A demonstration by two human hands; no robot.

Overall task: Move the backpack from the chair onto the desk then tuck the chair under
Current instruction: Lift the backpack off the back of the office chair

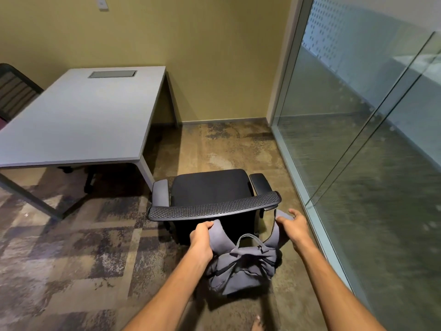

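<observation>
While patterned carpet (71, 247) covers the floor between an olive wall (214, 56) and a glass partition (358, 139) at three o'clock, the white desk (78, 120) sits bare at ten o'clock. At centre, the black chair (210, 189) has its seat clear. Behind its backrest, at six o'clock, the grey backpack (241, 266) hangs off the floor, left hand (201, 237) and right hand (294, 225) each clenched on a shoulder strap.
</observation>
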